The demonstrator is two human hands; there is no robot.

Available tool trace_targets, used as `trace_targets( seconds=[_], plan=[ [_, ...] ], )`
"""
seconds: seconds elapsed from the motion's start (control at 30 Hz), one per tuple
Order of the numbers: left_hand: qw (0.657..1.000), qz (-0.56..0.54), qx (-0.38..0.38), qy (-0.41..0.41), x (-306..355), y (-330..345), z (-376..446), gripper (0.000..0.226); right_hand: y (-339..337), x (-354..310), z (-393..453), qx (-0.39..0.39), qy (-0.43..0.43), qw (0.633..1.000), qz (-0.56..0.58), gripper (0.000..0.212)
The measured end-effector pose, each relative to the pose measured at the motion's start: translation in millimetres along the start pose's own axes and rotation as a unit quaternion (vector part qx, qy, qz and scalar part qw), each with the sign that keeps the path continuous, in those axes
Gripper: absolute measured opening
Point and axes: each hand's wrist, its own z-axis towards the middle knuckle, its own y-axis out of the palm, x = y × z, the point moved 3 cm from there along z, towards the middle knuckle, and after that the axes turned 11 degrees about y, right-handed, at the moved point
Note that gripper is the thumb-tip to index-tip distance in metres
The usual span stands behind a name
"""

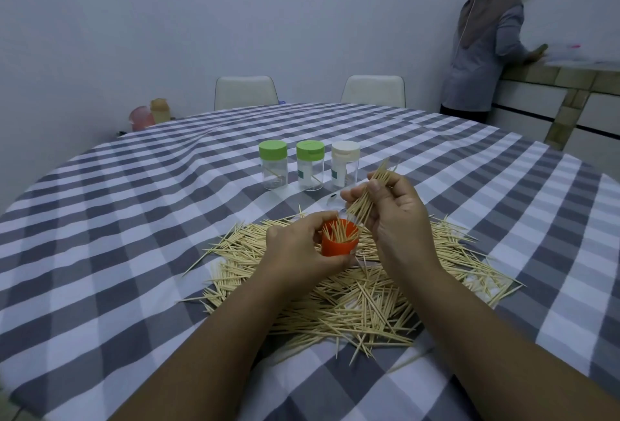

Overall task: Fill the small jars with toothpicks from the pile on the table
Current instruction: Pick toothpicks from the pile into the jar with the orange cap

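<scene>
My left hand (298,246) grips a small jar with an orange collar (339,246), tilted toward me, with some toothpicks standing in its mouth. My right hand (392,216) pinches a bundle of toothpicks (369,195) just above and right of the jar's mouth, their lower tips near the rim. A wide pile of toothpicks (352,299) lies on the checked tablecloth under both hands. Three closed clear jars stand in a row behind: two with green lids (273,152) (310,151) and one with a white lid (345,151).
The round table wears a grey and white checked cloth (134,236). Two white chairs (246,91) (374,90) stand at its far side. Pink and orange containers (147,115) sit at the back left. A person (486,51) stands at a counter at the far right.
</scene>
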Motion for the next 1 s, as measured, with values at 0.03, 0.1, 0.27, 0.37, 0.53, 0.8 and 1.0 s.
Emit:
trace_targets(
  seconds=[0.03,0.1,0.27,0.37,0.53,0.8,1.0],
  plan=[
    [1.0,-0.001,0.001,0.003,0.5,0.2,-0.1,0.075,1.4,0.1,-1.0,0.002,-0.004,1.0,-0.01,0.015],
    [1.0,-0.001,0.002,0.005,1.4,0.2,-0.1,0.075,3.2,0.7,-2.1,0.007,-0.013,0.999,-0.036,0.016],
    [1.0,0.012,0.009,0.008,4.8,-2.0,-1.2,0.073,4.3,6.0,-1.8,0.0,-0.001,0.996,-0.088,0.016],
    [1.0,0.018,0.021,0.006,4.8,-3.2,-1.4,0.074,6.0,7.4,-2.8,-0.014,0.013,0.996,-0.09,0.014],
    [1.0,0.017,0.018,0.007,3.2,-2.0,-1.3,0.073,7.0,5.3,-4.7,-0.011,-0.003,0.996,-0.092,0.014],
    [0.999,0.033,0.029,0.007,0.8,-1.0,-0.5,0.075,6.7,5.3,-5.8,-0.018,0.017,0.994,-0.103,0.013],
    [0.998,0.031,0.05,0.002,-0.9,-3.1,0.2,0.075,6.4,8.8,-5.2,-0.051,0.067,0.985,-0.148,0.023]
  ],
)
